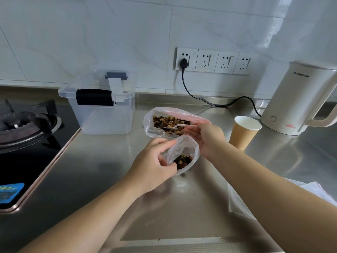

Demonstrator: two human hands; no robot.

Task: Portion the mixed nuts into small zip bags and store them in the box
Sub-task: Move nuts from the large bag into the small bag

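A large clear bag of mixed nuts point(158, 123) lies open on the steel counter point(102, 161). A white plastic spoon point(175, 126) lies in it, its handle at the fingertips of my right hand point(207, 138). In front stands a small zip bag point(184, 152) with some nuts at its bottom. My left hand point(155, 161) pinches its open rim. The clear storage box point(102, 114) with a lid and dark clasps stands shut at the back left.
A gas hob point(23, 128) fills the left. A paper cup point(243, 131) and a white kettle point(295, 99) with its black cord point(200, 99) stand at the right. More flat clear zip bags point(242, 205) lie under my right forearm.
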